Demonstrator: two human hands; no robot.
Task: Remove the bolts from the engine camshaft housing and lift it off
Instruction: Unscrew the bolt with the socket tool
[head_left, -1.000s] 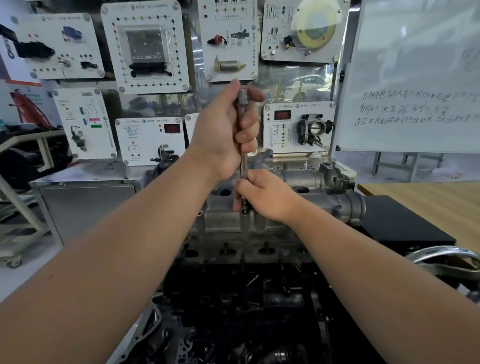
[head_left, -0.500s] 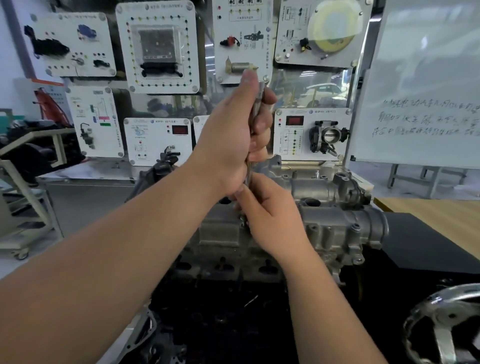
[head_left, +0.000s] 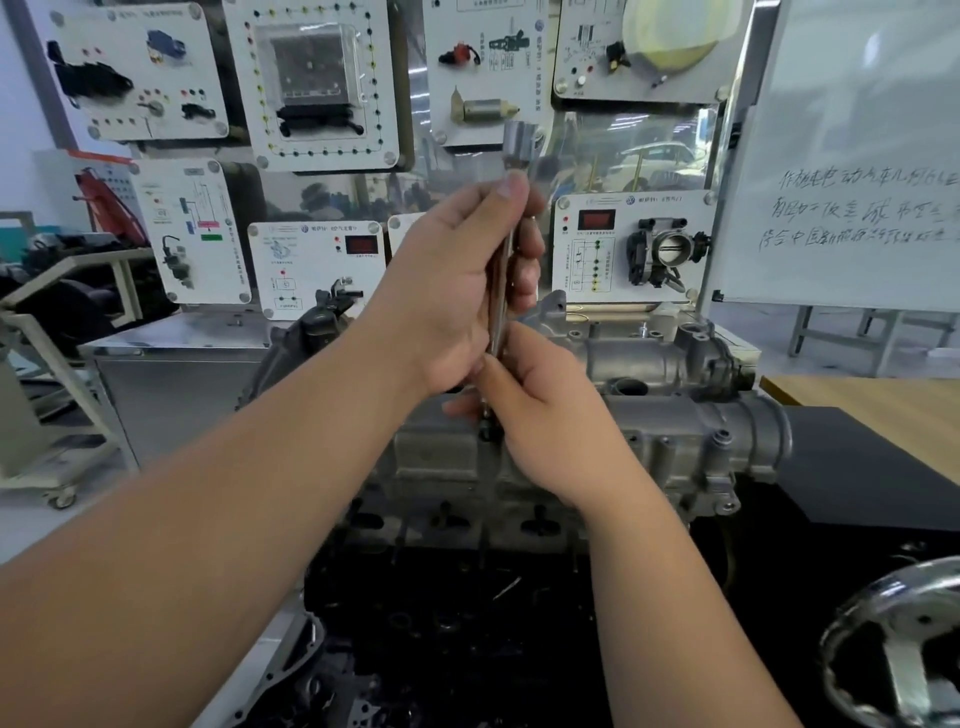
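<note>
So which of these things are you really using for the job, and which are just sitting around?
In use:
- socket extension bar, held upright by the left hand
- right hand, fingers at the bar's lower end
- camshaft housing, the bar's tip on it

Just around:
- training boards on the wall
- whiteboard
- chrome handwheel
- wooden table

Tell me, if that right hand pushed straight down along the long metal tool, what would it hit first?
Most likely the camshaft housing: the right hand holds the extension bar just above it. Whether a bolt lies between is hidden.
</note>
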